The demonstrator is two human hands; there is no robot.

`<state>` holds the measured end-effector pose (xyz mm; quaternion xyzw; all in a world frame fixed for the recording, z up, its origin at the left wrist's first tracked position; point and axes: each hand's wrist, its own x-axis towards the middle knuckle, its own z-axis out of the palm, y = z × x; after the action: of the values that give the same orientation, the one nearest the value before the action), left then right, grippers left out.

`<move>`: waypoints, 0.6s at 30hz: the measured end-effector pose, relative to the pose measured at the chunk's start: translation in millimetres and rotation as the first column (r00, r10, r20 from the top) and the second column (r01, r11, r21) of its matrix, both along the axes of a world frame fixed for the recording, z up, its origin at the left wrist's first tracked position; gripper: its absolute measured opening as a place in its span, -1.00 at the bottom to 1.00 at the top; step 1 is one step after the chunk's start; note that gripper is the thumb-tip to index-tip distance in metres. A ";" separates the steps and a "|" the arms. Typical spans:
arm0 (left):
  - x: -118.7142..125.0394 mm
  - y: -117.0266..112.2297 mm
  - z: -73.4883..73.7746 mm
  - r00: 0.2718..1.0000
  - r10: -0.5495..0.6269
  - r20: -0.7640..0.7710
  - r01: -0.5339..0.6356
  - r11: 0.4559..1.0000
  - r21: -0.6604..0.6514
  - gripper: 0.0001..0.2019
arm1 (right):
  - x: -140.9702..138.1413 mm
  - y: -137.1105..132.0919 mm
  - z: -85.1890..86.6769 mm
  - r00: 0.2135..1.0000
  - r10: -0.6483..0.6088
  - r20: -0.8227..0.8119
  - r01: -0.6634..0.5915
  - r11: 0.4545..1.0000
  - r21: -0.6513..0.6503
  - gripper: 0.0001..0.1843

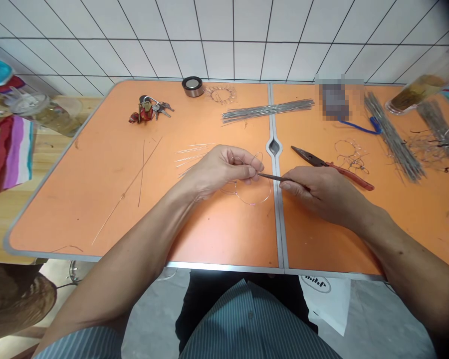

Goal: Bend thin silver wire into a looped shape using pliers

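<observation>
My left hand is closed in a pinch on a thin wire ring that curves out below my fingers onto the orange table. My right hand is closed round a thin dark pointed tool, whose tip meets the wire at my left fingertips. Several short cut wires lie fanned out just left of my left hand. Red-handled pliers lie on the table just behind my right hand.
A bundle of straight wires lies at the back centre, more wire bundles at the right. Finished wire loops sit near the pliers. Keys, a tape roll, a small wire wreath and two long wires lie on the left half.
</observation>
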<state>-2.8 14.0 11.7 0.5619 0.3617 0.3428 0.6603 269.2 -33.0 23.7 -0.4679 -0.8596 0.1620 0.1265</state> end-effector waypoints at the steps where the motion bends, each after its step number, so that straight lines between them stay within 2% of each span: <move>1: 0.0 -0.2 0.1 1.000 -0.002 0.002 0.002 1.000 0.000 -0.92 | -0.6 -0.2 1.0 1.000 -0.013 -0.008 0.012 1.000 -0.019 -0.56; 9: 2.0 -2.9 4.5 1.000 0.008 0.006 -0.008 1.000 0.014 -0.93 | -4.6 -2.7 7.7 0.990 -0.105 -0.090 0.087 0.979 -0.186 -0.45; 15: 2.6 -3.4 4.5 1.000 0.005 0.021 -0.005 1.000 0.007 -0.91 | -5.0 -2.0 10.6 0.976 -0.141 -0.163 0.080 0.939 -0.334 -0.41; 18: 3.2 -3.9 4.1 1.000 0.016 0.021 -0.016 1.000 0.009 -0.92 | -6.4 -1.8 10.8 0.974 -0.137 -0.179 0.068 0.935 -0.347 -0.43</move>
<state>0.4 10.1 15.8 0.5584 0.3577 0.3556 0.6587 262.8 -34.8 34.4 -0.5082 -0.7761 0.3468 0.1382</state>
